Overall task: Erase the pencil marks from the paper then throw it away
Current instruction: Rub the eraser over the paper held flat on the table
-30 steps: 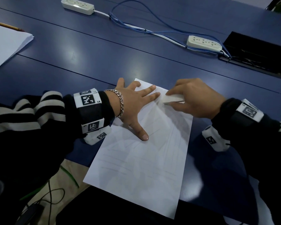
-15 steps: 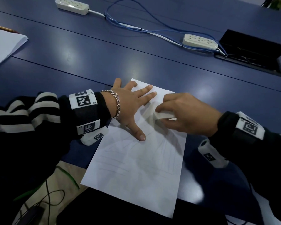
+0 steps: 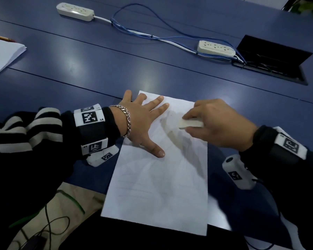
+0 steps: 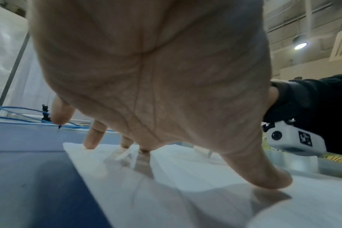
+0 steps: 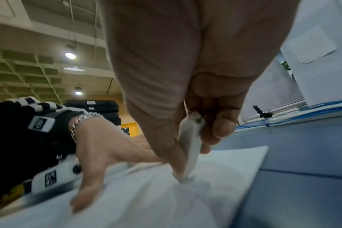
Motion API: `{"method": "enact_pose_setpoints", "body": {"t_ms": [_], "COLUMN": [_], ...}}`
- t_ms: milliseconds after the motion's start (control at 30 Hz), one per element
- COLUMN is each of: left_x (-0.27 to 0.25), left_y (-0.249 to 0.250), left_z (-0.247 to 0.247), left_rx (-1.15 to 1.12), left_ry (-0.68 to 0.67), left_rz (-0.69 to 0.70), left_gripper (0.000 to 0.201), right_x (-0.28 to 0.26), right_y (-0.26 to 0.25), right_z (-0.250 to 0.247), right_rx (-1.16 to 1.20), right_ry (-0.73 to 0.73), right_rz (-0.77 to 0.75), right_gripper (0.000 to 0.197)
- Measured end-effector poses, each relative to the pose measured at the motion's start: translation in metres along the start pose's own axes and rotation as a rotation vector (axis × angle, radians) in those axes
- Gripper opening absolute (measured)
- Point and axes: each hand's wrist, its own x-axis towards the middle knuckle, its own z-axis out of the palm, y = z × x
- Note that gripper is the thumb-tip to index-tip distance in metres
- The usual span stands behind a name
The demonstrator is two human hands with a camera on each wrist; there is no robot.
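Note:
A white sheet of paper (image 3: pixel 159 186) with faint pencil lines lies on the blue table (image 3: pixel 98 69), its near edge hanging past the table's front edge. My left hand (image 3: pixel 145 121) lies flat with spread fingers on the sheet's far left part, thumb pressing the paper (image 4: pixel 185 192). My right hand (image 3: pixel 215 123) pinches a white eraser (image 3: pixel 190 123) between thumb and fingers. In the right wrist view the eraser (image 5: pixel 191 141) stands on end, its tip pressed on the paper (image 5: pixel 166 200) near the far right corner.
Two white power strips (image 3: pixel 75 11) (image 3: pixel 216 48) joined by blue cables (image 3: pixel 152 35) lie at the back. An open black cable hatch (image 3: pixel 271 60) is at the back right. A paper stack (image 3: pixel 2 55) with a pencil (image 3: pixel 0 37) sits far left.
My right hand with the eraser slid toward me and leftward on the sheet, then back to the right and away. The left hand has kept pressing the paper.

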Motion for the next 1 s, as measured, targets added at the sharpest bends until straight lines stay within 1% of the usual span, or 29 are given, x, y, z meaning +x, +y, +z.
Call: {"method": "enact_pose_setpoints", "body": {"t_ms": [33,100,167,200,267,367,467,533,600,667,733,767,833,933,1000], "left_x": [-0.002,-0.006,-0.005,-0.004,-0.001,0.003,0.003,0.004,0.005,0.004,0.003,0.003,0.002,0.001,0.002], "left_y": [0.001,0.0,-0.008,-0.012,-0.017,-0.019,-0.02,-0.022,-0.022,-0.022,-0.021,-0.021,-0.02,-0.017,-0.016], "left_z": [0.0,0.0,0.0,0.001,0.003,0.004,0.003,0.002,0.004,0.005,0.004,0.004,0.004,0.003,0.002], "left_rx": [0.006,0.023,0.016,-0.007,-0.038,-0.032,-0.034,-0.029,-0.031,-0.041,-0.05,-0.052,-0.049,-0.042,-0.029], "left_ry": [0.003,0.037,0.065,0.044,-0.022,-0.058,-0.093,-0.11,-0.117,-0.121,-0.123,-0.124,-0.13,-0.138,-0.135], "left_rz": [-0.008,0.014,0.107,0.158,0.211,0.218,0.226,0.226,0.22,0.212,0.209,0.207,0.196,0.181,0.177], "left_gripper": [0.154,0.156,0.156,0.156,0.155,0.156,0.16,0.162,0.162,0.162,0.162,0.162,0.162,0.163,0.164], "right_x": [-0.004,-0.011,-0.013,-0.012,-0.007,0.0,0.006,0.008,0.006,-0.001,-0.009,-0.01,-0.004,0.006,0.002], "right_y": [0.004,0.009,0.011,0.012,0.01,0.003,-0.005,-0.004,-0.006,-0.018,-0.033,-0.035,-0.027,-0.01,-0.019], "right_z": [0.001,0.004,0.006,0.005,0.001,0.001,0.005,0.01,0.015,0.022,0.029,0.03,0.023,0.014,0.019], "right_rx": [-0.012,0.001,0.021,0.02,-0.004,0.0,0.031,0.034,0.043,0.029,0.007,0.002,-0.012,-0.006,-0.038], "right_ry": [-0.009,-0.039,-0.046,-0.046,-0.037,-0.012,-0.008,0.021,0.059,0.066,0.044,0.028,0.02,0.067,0.077], "right_rz": [0.024,0.058,0.061,0.054,0.046,0.023,-0.013,0.004,0.028,-0.021,-0.111,-0.132,-0.095,0.003,-0.036], "right_gripper": [0.034,0.041,0.052,0.055,0.054,0.043,0.038,0.037,0.039,0.039,0.033,0.032,0.034,0.038,0.032]}}
